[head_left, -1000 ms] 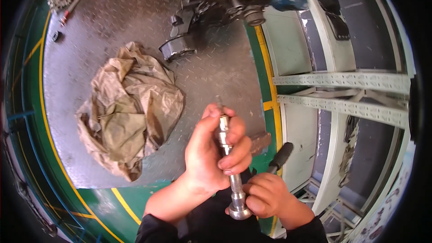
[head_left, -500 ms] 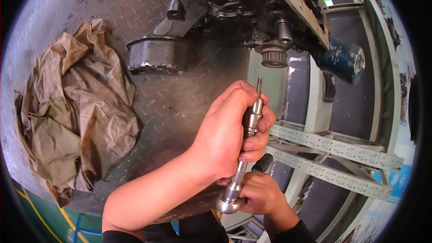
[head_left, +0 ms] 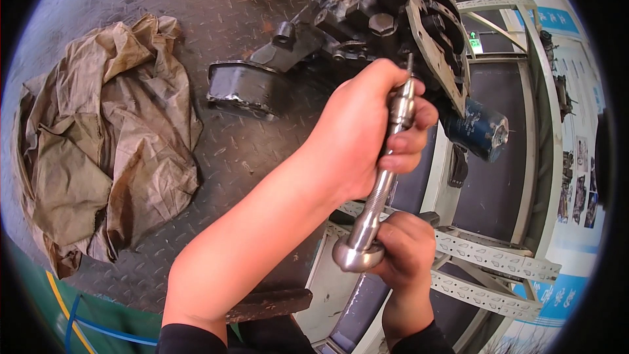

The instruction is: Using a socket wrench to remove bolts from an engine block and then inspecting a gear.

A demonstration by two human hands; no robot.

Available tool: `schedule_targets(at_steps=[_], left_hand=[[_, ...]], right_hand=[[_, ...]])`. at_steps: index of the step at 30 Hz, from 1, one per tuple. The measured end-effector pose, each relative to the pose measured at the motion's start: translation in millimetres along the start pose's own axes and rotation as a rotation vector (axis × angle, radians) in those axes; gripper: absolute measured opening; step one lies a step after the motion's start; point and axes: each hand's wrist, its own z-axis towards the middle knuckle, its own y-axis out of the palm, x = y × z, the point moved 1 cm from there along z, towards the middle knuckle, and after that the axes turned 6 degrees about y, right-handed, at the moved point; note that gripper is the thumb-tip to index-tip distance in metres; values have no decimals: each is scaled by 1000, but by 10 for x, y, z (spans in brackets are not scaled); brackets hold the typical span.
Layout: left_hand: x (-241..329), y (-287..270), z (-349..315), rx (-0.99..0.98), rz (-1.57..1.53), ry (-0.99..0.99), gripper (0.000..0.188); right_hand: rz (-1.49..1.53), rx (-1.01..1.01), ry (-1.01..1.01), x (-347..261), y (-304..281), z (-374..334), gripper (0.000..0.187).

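My left hand (head_left: 354, 134) is wrapped round the bright metal extension bar (head_left: 375, 206) of a ratchet wrench, near its upper end. A bit socket (head_left: 402, 106) with a thin bit pokes up past the thumb, pointing at the greasy engine block (head_left: 357, 0). Lower down, my right hand (head_left: 407, 246) is closed at the round ratchet head (head_left: 358, 254). Most of the handle is hidden in that fist; a dark end (head_left: 429, 218) shows beyond it. From this angle the bit overlaps the engine's lower side, and whether it touches anything cannot be made out.
A crumpled brown cloth (head_left: 124, 137) lies on the worn tread-plate table (head_left: 229, 157) at left. A black cup-shaped part (head_left: 246, 88) sticks out from the engine, and a blue oil filter (head_left: 477, 130) hangs at its right. Pale metal shelving (head_left: 491, 259) stands beyond the table's right edge.
Both hands have moved up and to the right with the ratchet wrench, so its bit now overlaps the engine. The view has shifted, and the toothed pulley is now covered by my left hand.
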Motion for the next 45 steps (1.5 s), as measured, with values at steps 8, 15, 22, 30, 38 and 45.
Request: schedule_targets(at_steps=[8, 15, 22, 30, 38, 45], left_hand=[[119, 8, 243, -42, -4, 13, 27], [143, 21, 293, 14, -36, -9, 26], [147, 83, 280, 60, -39, 7, 27], [-155, -138, -211, -57, 201, -40, 51], [-187, -1, -409, 48, 508, -12, 41], [-335, 438, -286, 373, 581, 74, 27]], right_hand=[[-95, 2, 74, -35, -149, 244, 46], [-110, -75, 123, -9, -246, 335, 46], [-165, -17, 113, -22, -330, 358, 46], [-213, 25, 71, -38, -447, 493, 51], [-115, 48, 189, 31, -494, 488, 48], [212, 558, 456, 149, -230, 14, 43]])
